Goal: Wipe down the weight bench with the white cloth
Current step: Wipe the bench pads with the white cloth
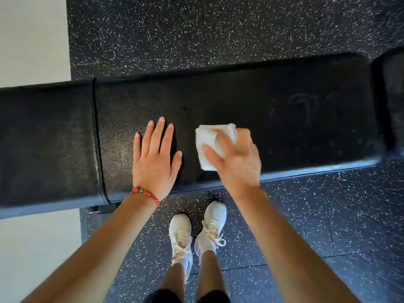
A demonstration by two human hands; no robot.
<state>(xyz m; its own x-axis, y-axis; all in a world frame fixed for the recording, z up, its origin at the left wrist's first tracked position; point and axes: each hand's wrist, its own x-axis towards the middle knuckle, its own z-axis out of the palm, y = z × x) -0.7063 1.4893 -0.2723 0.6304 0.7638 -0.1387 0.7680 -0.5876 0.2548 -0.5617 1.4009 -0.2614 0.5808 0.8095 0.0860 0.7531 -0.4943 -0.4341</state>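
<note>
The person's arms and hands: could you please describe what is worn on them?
Both forearms are bare, with no sleeves in view. The left hand has a red braided bracelet with a small turquoise bead at the wrist. The right hand shows no gloves, rings or watch.

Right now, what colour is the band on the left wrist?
Red, with a small turquoise bead, on the bracelet just below the left hand; the head view shows it clearly.

Setting: gym.
Evidence was a black padded weight bench (pixel 240 101) standing on speckled black rubber floor tiles (pixel 218 29); white trainers (pixel 196 232) worn.
</note>
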